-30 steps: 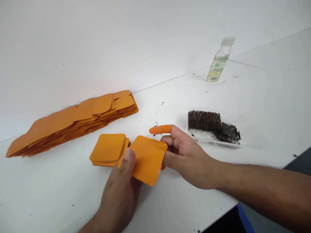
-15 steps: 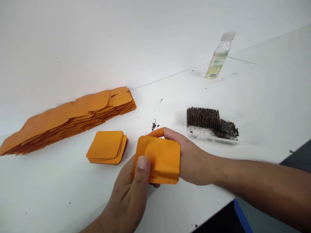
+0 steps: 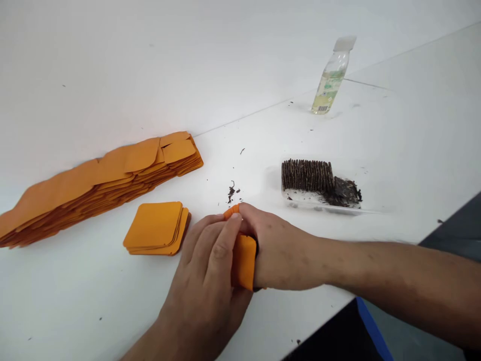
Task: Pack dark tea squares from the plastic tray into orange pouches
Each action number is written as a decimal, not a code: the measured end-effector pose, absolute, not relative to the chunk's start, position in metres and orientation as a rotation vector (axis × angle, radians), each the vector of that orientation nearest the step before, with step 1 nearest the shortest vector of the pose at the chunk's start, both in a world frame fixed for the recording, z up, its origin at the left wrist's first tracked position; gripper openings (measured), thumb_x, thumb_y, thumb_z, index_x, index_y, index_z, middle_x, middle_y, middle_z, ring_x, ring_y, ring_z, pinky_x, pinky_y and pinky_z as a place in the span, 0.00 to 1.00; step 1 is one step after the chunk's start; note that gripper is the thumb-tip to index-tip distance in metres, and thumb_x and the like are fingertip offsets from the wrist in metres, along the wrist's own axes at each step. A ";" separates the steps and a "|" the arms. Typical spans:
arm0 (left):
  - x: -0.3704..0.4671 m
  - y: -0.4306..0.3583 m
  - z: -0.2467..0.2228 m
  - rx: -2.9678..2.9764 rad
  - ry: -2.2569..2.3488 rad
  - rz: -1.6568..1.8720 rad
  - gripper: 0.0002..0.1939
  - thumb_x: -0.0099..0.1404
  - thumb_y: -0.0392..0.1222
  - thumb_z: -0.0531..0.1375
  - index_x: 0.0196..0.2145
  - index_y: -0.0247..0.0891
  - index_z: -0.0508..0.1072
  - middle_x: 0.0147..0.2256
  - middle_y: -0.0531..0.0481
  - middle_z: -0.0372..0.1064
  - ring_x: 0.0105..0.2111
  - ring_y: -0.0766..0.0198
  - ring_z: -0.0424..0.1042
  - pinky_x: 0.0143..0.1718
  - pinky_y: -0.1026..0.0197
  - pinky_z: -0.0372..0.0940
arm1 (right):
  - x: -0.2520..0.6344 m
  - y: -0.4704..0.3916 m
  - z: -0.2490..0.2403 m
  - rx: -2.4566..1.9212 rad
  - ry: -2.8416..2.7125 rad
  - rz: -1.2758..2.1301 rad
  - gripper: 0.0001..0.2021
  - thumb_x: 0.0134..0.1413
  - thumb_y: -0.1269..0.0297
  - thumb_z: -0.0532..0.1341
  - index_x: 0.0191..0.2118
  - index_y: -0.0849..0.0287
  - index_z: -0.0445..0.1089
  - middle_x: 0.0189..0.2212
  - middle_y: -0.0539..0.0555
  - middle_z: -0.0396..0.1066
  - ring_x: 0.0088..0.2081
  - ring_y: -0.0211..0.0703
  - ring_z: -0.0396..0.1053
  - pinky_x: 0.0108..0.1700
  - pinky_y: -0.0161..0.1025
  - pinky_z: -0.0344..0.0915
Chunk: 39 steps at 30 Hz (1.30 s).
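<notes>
Both of my hands are together over the table around an orange sachet (image 3: pixel 244 263). My left hand (image 3: pixel 206 260) is closed over its left part, fingers on top. My right hand (image 3: pixel 281 250) grips it from the right side, its fingers mostly hidden behind. An orange finger cot (image 3: pixel 231 211) covers a finger of my right hand, and my left fingertips touch there. A dark edge shows between the sachet and my right palm; I cannot make out what it is. Just left of my hands lies a small stack of orange sachets (image 3: pixel 152 225).
A long overlapping row of orange sachets (image 3: pixel 108 175) lies at the left. At the right, a clear plastic tray (image 3: pixel 311 204) holds dark thin slabs (image 3: pixel 306 175) and crumbs. Behind it stands a capped bottle (image 3: pixel 330 82). Dark bits (image 3: pixel 232 191) are scattered on the white table (image 3: pixel 75 296).
My left hand has turned over, its thumb leaving the sachet's face and its fingers now covering it. The sachet has turned or bent and shows less. The view has shifted slightly.
</notes>
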<state>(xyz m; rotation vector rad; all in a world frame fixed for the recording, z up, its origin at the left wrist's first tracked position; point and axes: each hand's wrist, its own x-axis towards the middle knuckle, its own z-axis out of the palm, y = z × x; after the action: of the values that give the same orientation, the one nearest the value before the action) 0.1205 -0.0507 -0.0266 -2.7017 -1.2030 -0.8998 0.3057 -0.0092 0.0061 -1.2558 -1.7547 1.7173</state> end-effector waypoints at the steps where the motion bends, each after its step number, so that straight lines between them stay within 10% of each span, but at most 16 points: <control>1: 0.121 -0.050 -0.027 -2.700 -1.207 -0.924 0.35 0.65 0.30 0.64 0.67 0.29 0.58 0.55 0.34 0.67 0.57 0.48 0.66 0.63 0.43 0.64 | 0.306 -0.010 0.005 -1.247 -1.754 1.709 0.22 0.44 0.69 0.71 0.44 0.53 0.62 0.36 0.51 0.75 0.33 0.44 0.73 0.27 0.38 0.67; 5: 0.120 -0.048 -0.026 -2.761 -1.321 -1.043 0.28 0.61 0.27 0.62 0.58 0.36 0.62 0.45 0.43 0.67 0.44 0.56 0.68 0.47 0.53 0.72 | 0.309 -0.012 -0.001 -1.139 -1.669 1.716 0.33 0.49 0.70 0.69 0.61 0.52 0.61 0.40 0.51 0.75 0.38 0.45 0.75 0.34 0.40 0.71; 16: 0.118 -0.045 -0.028 -2.800 -1.529 -1.224 0.26 0.51 0.28 0.61 0.48 0.43 0.62 0.38 0.51 0.62 0.35 0.62 0.67 0.31 0.60 0.67 | 0.320 -0.008 0.008 -1.026 -1.586 1.710 0.31 0.52 0.68 0.69 0.62 0.50 0.63 0.47 0.51 0.76 0.35 0.40 0.72 0.33 0.40 0.71; 39: 0.127 -0.047 -0.031 -2.646 -1.326 -1.071 0.30 0.56 0.30 0.62 0.56 0.39 0.62 0.48 0.41 0.65 0.49 0.50 0.68 0.49 0.48 0.68 | 0.304 -0.011 -0.006 -1.263 -1.800 1.268 0.30 0.46 0.66 0.68 0.57 0.56 0.64 0.42 0.53 0.76 0.38 0.47 0.73 0.34 0.41 0.64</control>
<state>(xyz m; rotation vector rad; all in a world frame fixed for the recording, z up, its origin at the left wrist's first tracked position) 0.1274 -0.0469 -0.0314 -2.6460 -1.3259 -1.0711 0.3042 -0.0113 -0.0061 -1.2633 -1.8000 1.2679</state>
